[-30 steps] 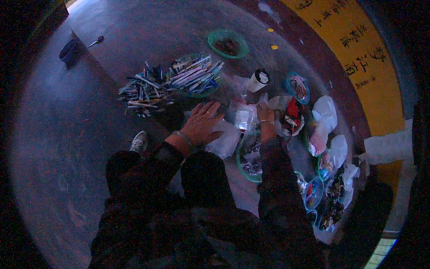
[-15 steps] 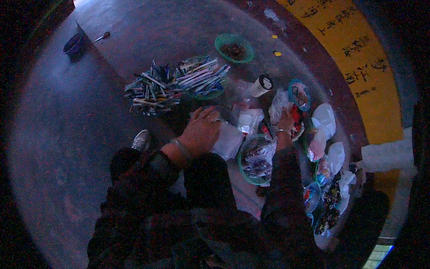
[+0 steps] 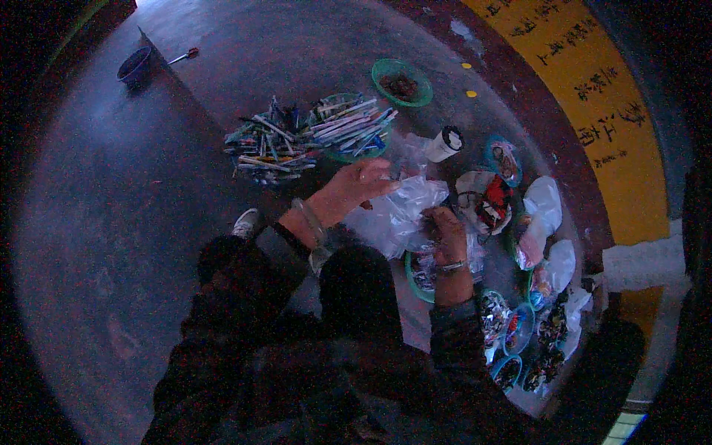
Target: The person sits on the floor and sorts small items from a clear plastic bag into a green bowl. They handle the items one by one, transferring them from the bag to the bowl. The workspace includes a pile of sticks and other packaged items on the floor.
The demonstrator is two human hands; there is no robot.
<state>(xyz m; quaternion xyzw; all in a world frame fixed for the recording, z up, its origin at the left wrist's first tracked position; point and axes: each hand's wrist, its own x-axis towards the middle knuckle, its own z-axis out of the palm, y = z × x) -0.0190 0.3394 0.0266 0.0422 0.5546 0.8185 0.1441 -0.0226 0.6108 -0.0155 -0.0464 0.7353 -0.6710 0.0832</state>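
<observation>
My left hand (image 3: 354,188) grips the upper edge of a clear plastic bag (image 3: 400,211) and holds it off the floor. My right hand (image 3: 445,231) is closed on the same bag's lower right side, just above a green bowl (image 3: 413,276) of small mixed items. A bangle sits on my left wrist and a bracelet on my right. Behind my left hand lies a heap of pens (image 3: 271,141), partly resting on a green tray (image 3: 348,126).
A white cup with a dark lid (image 3: 443,144) stands past the bag. A green bowl (image 3: 401,81) sits farther back. Several small bowls and filled bags (image 3: 538,222) line the right side. A dark bucket (image 3: 135,65) stands at far left. My shoe (image 3: 244,222) shows beside my knee.
My left hand rose from lying flat on the floor and took hold of the plastic bag. My right hand came down from the bowls to grip the bag too.
</observation>
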